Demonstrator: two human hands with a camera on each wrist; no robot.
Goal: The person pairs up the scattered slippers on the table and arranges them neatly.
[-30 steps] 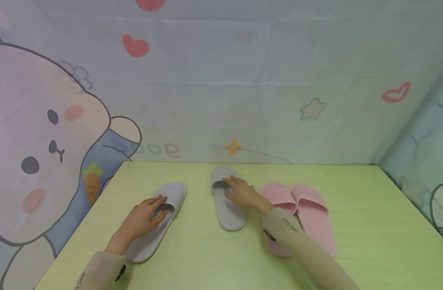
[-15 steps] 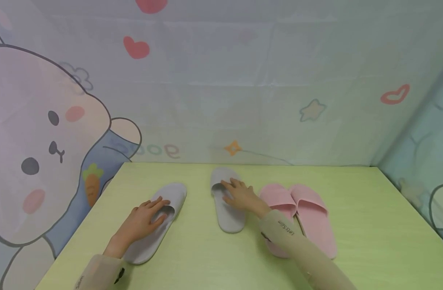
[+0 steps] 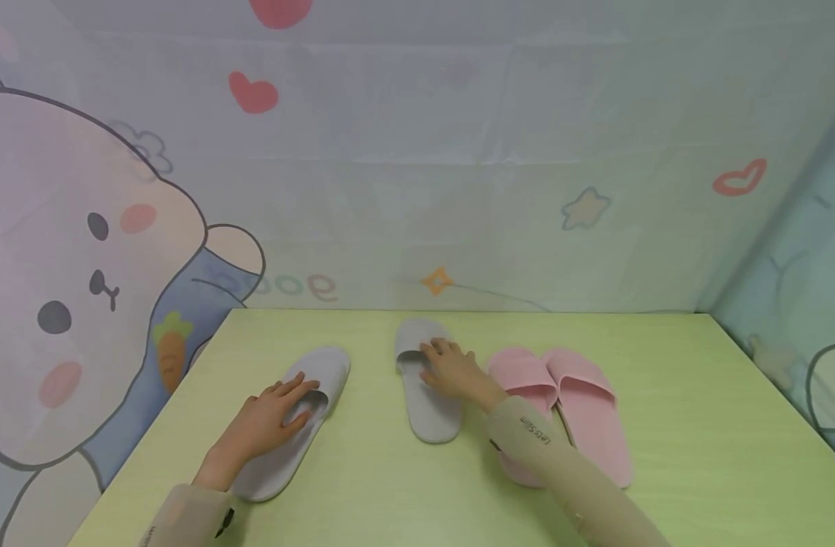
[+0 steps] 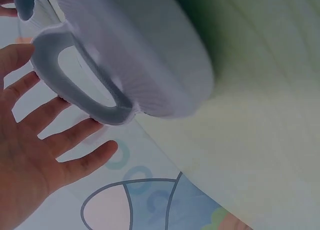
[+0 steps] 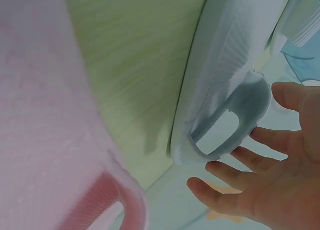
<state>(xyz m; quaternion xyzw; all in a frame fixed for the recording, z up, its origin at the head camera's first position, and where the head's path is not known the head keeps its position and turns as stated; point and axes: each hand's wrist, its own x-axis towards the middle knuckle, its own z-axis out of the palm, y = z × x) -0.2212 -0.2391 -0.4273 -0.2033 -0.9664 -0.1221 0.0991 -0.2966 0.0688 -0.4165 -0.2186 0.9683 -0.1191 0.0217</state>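
Two grey slippers lie on the table with toes toward the wall. Over the tilted left grey slipper [image 3: 273,467] is my left hand [image 3: 263,422], fingers spread and fingertips at the edge of its strap [image 4: 95,109]. My right hand [image 3: 454,372] reaches over the straighter right grey slipper [image 3: 434,414]. In the right wrist view its loosely bent, spread fingers [image 5: 235,175] come right up to the strap [image 5: 255,97]. Neither hand curls round a slipper. Each hand and wrist hides part of the insole beneath it.
A pair of pink slippers [image 3: 591,418] lies side by side right of the grey ones, partly under my right sleeve [image 3: 540,448]. The light green table [image 3: 362,486] ends at a cloth backdrop [image 3: 390,190] printed with a bear and hearts.
My right hand has shifted slightly left, and the left hand's fingers lie a little further onto the strap. The slippers keep their places; the head view tilts slightly.
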